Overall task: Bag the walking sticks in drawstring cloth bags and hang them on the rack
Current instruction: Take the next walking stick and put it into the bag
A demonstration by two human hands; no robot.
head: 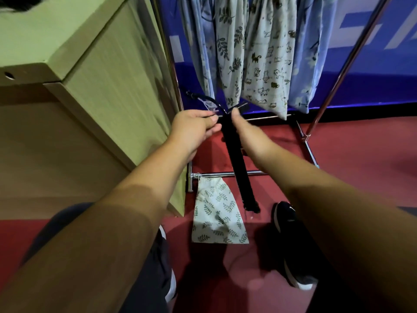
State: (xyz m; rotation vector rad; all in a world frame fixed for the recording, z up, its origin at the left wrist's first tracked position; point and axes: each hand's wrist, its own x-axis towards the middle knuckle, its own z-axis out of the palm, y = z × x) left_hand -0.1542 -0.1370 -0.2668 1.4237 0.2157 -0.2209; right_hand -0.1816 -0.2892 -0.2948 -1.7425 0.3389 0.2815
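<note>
Red floor and blue wall behind a chrome garment rack [331, 86], where two hands hold one folded black walking stick [239, 172].
At least four printed drawstring cloth bags [268, 64] hang on the rack. The left hand [194, 129] pinches a thin white cord [208, 106] at the stick's top. The right hand [246, 132] curls round its upper part. One leaf-print cloth bag [218, 213] lies on the floor below, beside a pale green wooden cabinet [108, 75].
</note>
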